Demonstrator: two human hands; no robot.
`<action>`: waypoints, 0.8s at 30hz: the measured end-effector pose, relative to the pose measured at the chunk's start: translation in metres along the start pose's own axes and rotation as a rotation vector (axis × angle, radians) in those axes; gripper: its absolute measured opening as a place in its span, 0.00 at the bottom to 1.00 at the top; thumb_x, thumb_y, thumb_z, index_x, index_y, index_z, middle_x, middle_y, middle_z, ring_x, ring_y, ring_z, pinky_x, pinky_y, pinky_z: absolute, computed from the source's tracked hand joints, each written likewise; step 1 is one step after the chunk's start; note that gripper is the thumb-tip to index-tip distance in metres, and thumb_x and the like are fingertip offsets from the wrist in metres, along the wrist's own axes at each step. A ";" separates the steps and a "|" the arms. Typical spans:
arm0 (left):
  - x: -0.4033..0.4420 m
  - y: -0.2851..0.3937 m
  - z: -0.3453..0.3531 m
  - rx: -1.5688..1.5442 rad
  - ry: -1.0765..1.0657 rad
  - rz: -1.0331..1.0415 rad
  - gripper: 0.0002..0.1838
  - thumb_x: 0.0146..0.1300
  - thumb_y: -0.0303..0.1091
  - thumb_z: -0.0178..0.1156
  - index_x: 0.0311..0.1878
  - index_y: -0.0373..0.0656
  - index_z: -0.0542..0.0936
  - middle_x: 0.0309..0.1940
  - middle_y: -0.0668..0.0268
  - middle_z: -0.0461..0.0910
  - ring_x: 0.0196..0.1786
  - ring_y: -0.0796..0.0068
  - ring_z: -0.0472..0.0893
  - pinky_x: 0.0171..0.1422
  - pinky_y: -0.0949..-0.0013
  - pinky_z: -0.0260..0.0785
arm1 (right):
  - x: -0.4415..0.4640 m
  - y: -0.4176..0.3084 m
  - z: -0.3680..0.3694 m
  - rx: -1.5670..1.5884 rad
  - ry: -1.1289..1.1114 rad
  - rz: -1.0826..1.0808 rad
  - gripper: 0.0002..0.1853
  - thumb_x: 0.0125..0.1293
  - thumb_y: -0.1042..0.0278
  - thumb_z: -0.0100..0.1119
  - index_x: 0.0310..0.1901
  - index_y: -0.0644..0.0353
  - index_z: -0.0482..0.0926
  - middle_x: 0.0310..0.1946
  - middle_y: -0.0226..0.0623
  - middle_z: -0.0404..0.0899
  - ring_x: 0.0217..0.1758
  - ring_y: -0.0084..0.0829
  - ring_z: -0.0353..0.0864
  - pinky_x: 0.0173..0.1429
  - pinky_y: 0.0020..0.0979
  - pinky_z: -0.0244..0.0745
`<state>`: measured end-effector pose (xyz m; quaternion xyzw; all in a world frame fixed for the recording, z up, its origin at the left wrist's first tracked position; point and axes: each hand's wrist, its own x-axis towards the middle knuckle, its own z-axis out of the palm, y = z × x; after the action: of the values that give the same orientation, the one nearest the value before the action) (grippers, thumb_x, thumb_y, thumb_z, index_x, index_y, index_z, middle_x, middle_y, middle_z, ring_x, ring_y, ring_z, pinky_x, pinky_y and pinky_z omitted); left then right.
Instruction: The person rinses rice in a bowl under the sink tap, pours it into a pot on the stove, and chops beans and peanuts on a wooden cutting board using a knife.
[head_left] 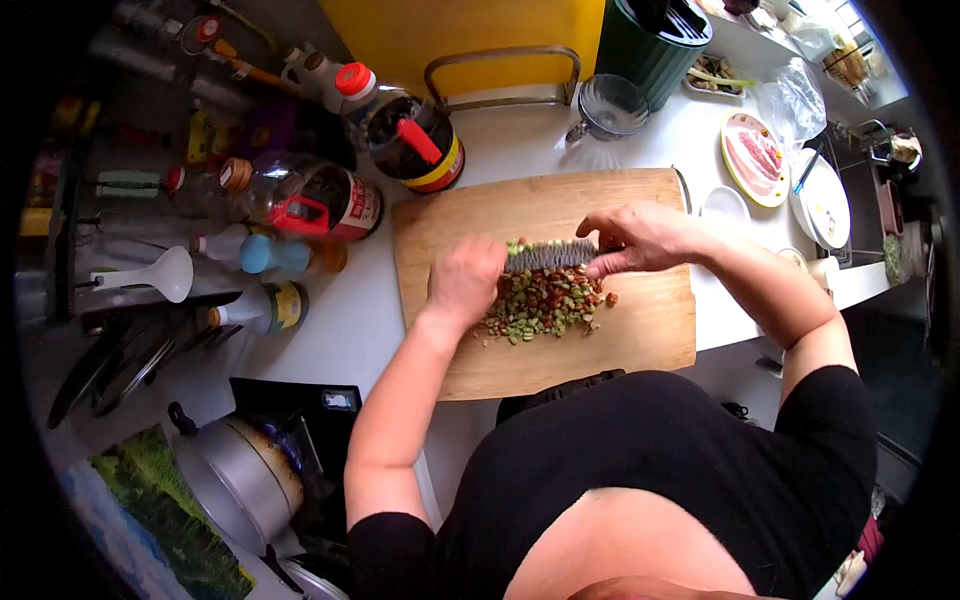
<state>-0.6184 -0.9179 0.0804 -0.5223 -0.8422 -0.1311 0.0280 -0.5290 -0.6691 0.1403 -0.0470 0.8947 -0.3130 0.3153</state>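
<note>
On the wooden cutting board [560, 370], a knife with a grey, ridged-looking blade [550, 257] lies crosswise over a pile of chopped green and reddish-brown pieces [545, 308]. My left hand [465, 278] is closed at the knife's left end, and the handle is hidden inside it. At the blade's right end, my right hand [640, 240] bends its fingers and thumb around the tip. Some green bits show along the blade's far side. A few brown pieces lie loose near my right thumb.
Large bottles with red caps [415, 140] stand beyond the board's left. A glass bowl [612, 107] and a plate of sliced meat [755, 160] sit at the back right. A pot [235, 480] is on a lit stove at lower left.
</note>
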 end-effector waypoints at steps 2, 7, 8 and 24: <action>0.014 -0.011 0.008 -0.013 0.008 0.015 0.09 0.37 0.20 0.58 0.24 0.44 0.72 0.26 0.64 0.72 0.32 0.63 0.76 0.31 0.62 0.71 | -0.002 0.007 0.015 -0.051 0.148 -0.044 0.32 0.56 0.41 0.58 0.54 0.58 0.70 0.35 0.45 0.81 0.40 0.47 0.80 0.45 0.42 0.73; 0.029 -0.019 0.033 -0.049 -0.097 -0.015 0.10 0.37 0.20 0.57 0.25 0.45 0.72 0.27 0.62 0.72 0.35 0.58 0.76 0.36 0.58 0.71 | 0.014 0.026 0.030 -0.157 0.270 0.035 0.17 0.59 0.59 0.56 0.47 0.55 0.73 0.33 0.46 0.80 0.38 0.47 0.79 0.42 0.44 0.72; 0.028 -0.018 0.035 -0.045 -0.100 -0.012 0.10 0.37 0.20 0.57 0.25 0.45 0.72 0.27 0.62 0.72 0.35 0.58 0.76 0.36 0.58 0.71 | 0.016 0.032 0.035 -0.174 0.301 0.031 0.14 0.58 0.60 0.56 0.45 0.54 0.75 0.32 0.46 0.80 0.38 0.46 0.79 0.42 0.44 0.73; 0.032 -0.019 0.022 -0.184 -0.221 0.022 0.06 0.40 0.22 0.55 0.25 0.45 0.73 0.26 0.62 0.75 0.36 0.56 0.77 0.36 0.55 0.69 | -0.001 0.013 0.032 -0.255 0.294 0.014 0.11 0.59 0.60 0.53 0.34 0.60 0.76 0.23 0.47 0.77 0.31 0.49 0.78 0.37 0.45 0.73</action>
<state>-0.6481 -0.8925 0.0617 -0.5429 -0.8189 -0.1491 -0.1115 -0.5082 -0.6758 0.1138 -0.0342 0.9638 -0.1983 0.1751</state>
